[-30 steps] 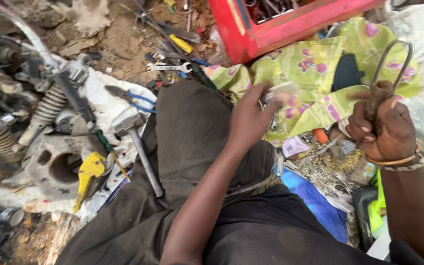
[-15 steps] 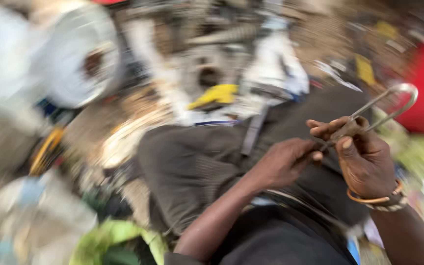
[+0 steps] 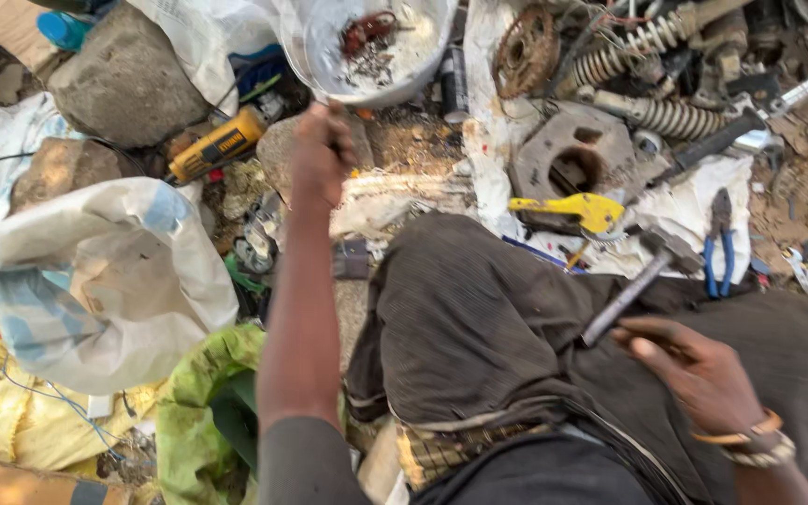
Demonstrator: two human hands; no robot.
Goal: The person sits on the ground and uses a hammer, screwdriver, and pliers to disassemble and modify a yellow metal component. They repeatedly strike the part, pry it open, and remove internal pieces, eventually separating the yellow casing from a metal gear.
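Observation:
My left hand (image 3: pixel 318 150) is stretched forward, fingers curled, its knuckles at the lower rim of a white bowl (image 3: pixel 427 51) that holds rusty bits. What the fingers enclose is hidden. My right hand (image 3: pixel 694 369), with bracelets on the wrist, rests on my dark-trousered thigh (image 3: pixel 479 327). Its thumb and fingers are slightly apart, just short of the end of a hammer's handle (image 3: pixel 624 299). The hammer lies across my thigh, its head toward a yellow tool (image 3: pixel 584 210).
A white sack (image 3: pixel 105 281) and green cloth (image 3: pixel 203 393) lie to my left. A yellow power tool (image 3: pixel 222 145) sits among rocks (image 3: pixel 128 79). Ahead are a grey metal casing (image 3: pixel 572 154), coil springs (image 3: pixel 652 117), a rusty sprocket (image 3: pixel 526 37) and blue-handled pliers (image 3: pixel 720 245).
The view has swung left, away from the red box. My left arm has reached forward to the white bowl. The bent metal rod that my right hand held is out of sight.

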